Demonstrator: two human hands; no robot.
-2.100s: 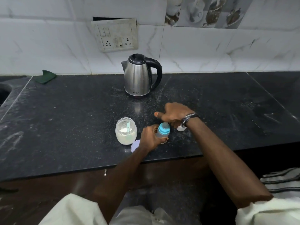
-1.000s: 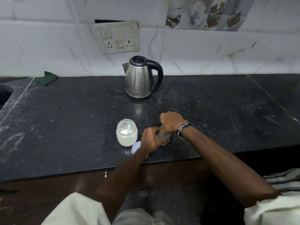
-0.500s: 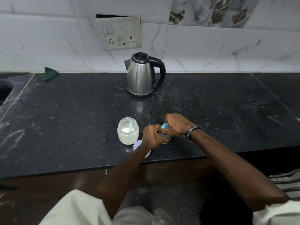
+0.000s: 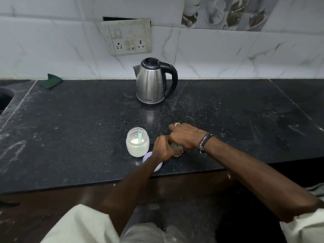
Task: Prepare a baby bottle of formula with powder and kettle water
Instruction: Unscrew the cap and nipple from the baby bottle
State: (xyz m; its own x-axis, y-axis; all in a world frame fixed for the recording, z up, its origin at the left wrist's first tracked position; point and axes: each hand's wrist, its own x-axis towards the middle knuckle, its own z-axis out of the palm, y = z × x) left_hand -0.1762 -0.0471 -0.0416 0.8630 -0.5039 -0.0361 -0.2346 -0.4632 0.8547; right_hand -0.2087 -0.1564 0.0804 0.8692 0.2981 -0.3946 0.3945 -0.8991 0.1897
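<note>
The small baby bottle (image 4: 177, 148) with a blue top stands near the counter's front edge, almost wholly hidden by both hands. My left hand (image 4: 163, 149) is wrapped around its body. My right hand (image 4: 186, 135) lies closed over its top. Just left of the hands stands an open glass jar of white powder (image 4: 137, 144) with a light-blue scoop in it. The jar's pale lid (image 4: 152, 160) lies flat under my left wrist. The steel kettle (image 4: 151, 81) with a black handle stands at the back by the wall, lid shut.
The black stone counter (image 4: 70, 128) is dusted with spilled powder. A green cloth (image 4: 51, 83) lies at the back left, a sink opening (image 4: 4, 100) at the far left edge. A wall socket (image 4: 127, 37) hangs above the kettle.
My right hand came down from beside the bottle onto its blue top, which it has hidden more and more since. My left hand kept its hold on the bottle.
</note>
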